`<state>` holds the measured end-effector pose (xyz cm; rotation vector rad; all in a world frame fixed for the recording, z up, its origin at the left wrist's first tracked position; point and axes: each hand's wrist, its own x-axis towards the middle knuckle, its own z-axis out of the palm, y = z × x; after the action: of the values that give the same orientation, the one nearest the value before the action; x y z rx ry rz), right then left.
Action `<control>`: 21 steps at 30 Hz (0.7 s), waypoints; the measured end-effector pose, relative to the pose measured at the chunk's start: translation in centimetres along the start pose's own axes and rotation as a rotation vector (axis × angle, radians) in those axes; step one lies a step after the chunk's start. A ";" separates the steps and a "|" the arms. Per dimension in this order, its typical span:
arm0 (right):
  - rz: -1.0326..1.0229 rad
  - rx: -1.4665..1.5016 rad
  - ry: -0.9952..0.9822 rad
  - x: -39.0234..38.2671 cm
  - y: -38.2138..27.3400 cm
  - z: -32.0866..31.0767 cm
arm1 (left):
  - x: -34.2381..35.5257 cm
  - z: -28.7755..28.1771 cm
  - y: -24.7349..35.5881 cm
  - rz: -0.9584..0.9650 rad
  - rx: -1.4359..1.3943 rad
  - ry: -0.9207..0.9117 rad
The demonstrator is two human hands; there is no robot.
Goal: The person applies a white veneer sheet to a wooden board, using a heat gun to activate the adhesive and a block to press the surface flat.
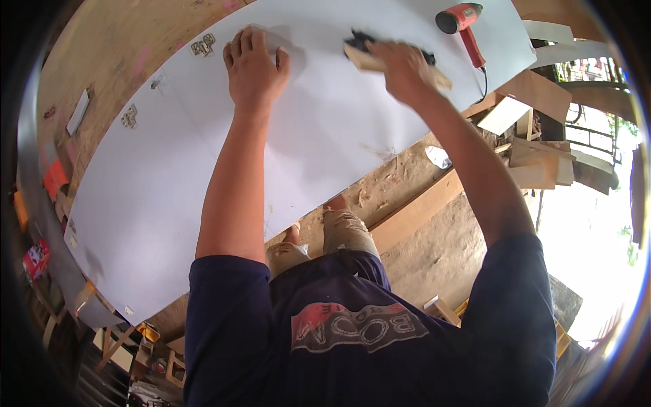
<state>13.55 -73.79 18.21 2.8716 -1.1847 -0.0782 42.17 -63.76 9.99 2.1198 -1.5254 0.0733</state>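
A large white panel [319, 129] lies flat in front of me. My left hand [258, 71] rests on its far part, palm down, fingers stretched out and thumb apart, holding nothing. Farther right, my right hand [405, 73] is closed around a brush [364, 58] with a pale wooden body and black bristles. Motion blurs the brush, and my fingers cover its middle; whether it touches the panel I cannot tell. A metal cabinet hinge [203, 45] sits just left of my left hand, and another hinge [129, 115] lies nearer the panel's left edge.
At the panel's far right lies a red and black heat gun [466, 30] with a dark cord. Wood offcuts [542, 159] are piled beyond the right edge. A long board [417, 210] lies on the dusty floor [434, 244] near my legs. A white strip [78, 112] lies far left.
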 end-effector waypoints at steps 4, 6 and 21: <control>-0.015 0.067 -0.059 -12.9 0.1 -0.3 | 0.0 -0.3 0.1 -0.005 -0.007 0.031; -0.045 0.104 -0.037 -17.7 -1.1 -0.9 | 0.1 -0.2 0.2 0.002 -0.002 0.036; 0.039 -0.052 0.101 -4.6 -3.2 1.0 | -0.4 0.2 0.3 0.031 0.074 0.087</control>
<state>12.44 -68.31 17.16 2.7705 -1.2011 0.0355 41.72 -63.59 9.80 2.1215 -1.5263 0.2334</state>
